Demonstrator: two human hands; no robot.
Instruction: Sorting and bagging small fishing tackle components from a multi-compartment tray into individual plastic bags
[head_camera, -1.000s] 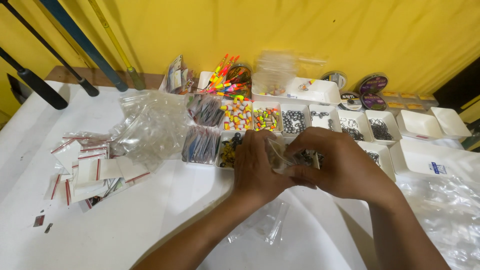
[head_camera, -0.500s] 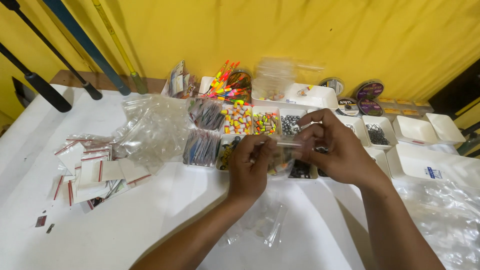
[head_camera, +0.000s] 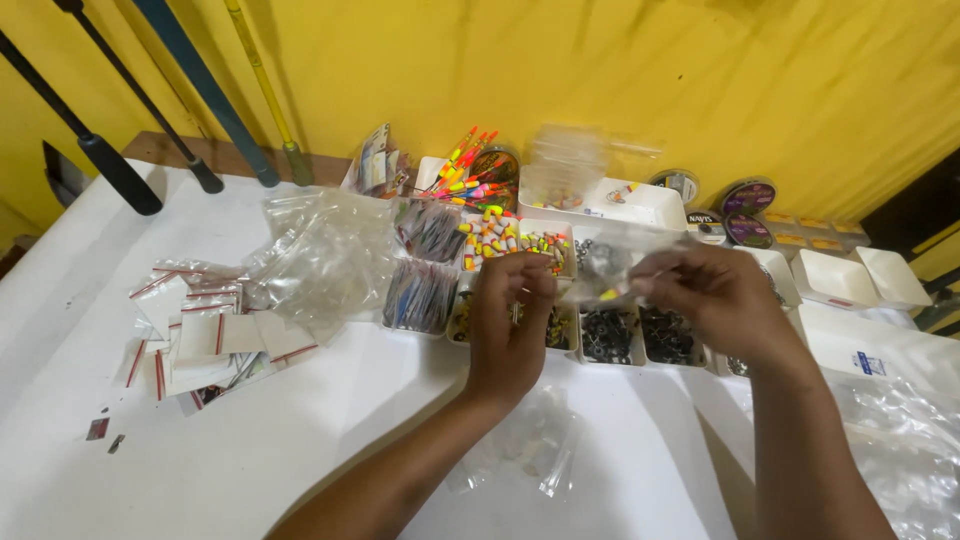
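My left hand (head_camera: 510, 325) and my right hand (head_camera: 705, 295) are raised side by side above a row of small white trays (head_camera: 610, 340). Between their fingertips they hold a small clear plastic bag (head_camera: 600, 280) stretched across the gap, with a small yellow piece showing near its lower edge. The bag is blurred, so what else lies inside is unclear. Beneath my wrists a few more empty clear bags (head_camera: 535, 450) lie on the white table (head_camera: 250, 460).
The trays hold bright floats (head_camera: 505, 238), dark small parts (head_camera: 665, 338) and striped lures (head_camera: 420, 295). A heap of clear bags (head_camera: 320, 260) and red-edged zip bags (head_camera: 205, 335) lies at left. Rod handles (head_camera: 120, 175) lean on the yellow wall. Line spools (head_camera: 745, 200) and empty trays (head_camera: 850, 280) stand at right.
Both hands have lifted from the table's middle to above the trays, and drawn slightly apart, pulling the small clear bag open between them.
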